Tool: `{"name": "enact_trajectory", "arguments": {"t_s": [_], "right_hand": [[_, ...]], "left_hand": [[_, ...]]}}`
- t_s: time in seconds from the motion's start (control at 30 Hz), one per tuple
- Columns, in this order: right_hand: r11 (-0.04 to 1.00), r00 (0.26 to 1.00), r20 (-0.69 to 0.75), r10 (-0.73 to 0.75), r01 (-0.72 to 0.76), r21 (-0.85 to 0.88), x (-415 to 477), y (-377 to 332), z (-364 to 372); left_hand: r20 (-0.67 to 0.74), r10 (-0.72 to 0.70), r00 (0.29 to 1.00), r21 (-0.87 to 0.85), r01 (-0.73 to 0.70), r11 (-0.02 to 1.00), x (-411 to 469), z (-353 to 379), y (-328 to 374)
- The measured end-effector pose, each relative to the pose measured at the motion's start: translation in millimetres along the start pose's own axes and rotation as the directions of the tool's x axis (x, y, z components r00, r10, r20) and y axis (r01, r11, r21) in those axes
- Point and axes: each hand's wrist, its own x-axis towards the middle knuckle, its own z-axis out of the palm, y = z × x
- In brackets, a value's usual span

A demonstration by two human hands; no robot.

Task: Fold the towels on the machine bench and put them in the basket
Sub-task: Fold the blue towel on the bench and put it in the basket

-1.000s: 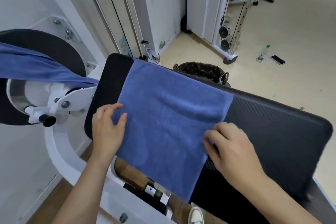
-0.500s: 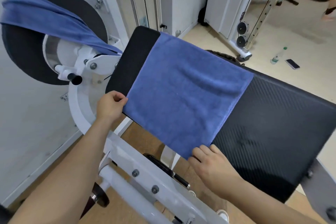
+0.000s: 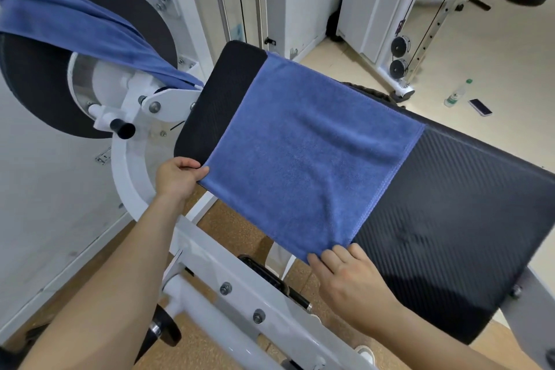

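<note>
In the head view, the blue towel (image 3: 306, 153) lies flat across the machine bench (image 3: 450, 204). The left hand (image 3: 177, 179) pinches its near left corner with curled fingers, while the fingers of the right hand (image 3: 345, 276) lie almost straight at the near right corner, and I cannot tell if they grip it. If only one corner rises, I think the fold will be crooked, or the towel may slide off the near edge. Of the basket (image 3: 372, 93) only a dark rim shows behind the bench, its contents hidden, and a second towel (image 3: 75, 27) hangs over the round pad.
</note>
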Motion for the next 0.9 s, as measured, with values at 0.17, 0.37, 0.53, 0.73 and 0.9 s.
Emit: {"name": "enact_trajectory", "arguments": {"t_s": [0.17,0.37,0.53,0.73,0.9], "right_hand": [[0.998,0.998,0.02,0.052,-0.052,-0.028,-4.7,-3.3,2.1],[0.994,0.997,-0.004,0.082,-0.082,0.077,-5.0,-5.1,-2.1],[0.964,0.987,0.062,0.151,-0.161,0.212,-3.2,-2.6,-17.0],[0.939,0.923,0.357,0.142,-0.24,0.246,3.3,3.5,-41.4],[0.763,0.875,0.444,0.194,-0.419,0.492,17.1,19.0,-68.9]], "left_hand": [[0.109,0.064,0.992,0.125,-0.077,0.989,-2.2,-6.2,-2.2],[0.506,0.105,0.856,-0.012,-0.116,0.993,-9.3,-27.3,-4.1],[0.438,0.225,0.871,0.275,-0.368,0.888,-12.8,-25.3,-2.1],[0.472,0.202,0.858,0.428,-0.423,0.798,-13.4,-44.6,-4.6],[0.511,0.204,0.835,0.273,-0.383,0.883,-13.3,-68.7,22.3]]}}
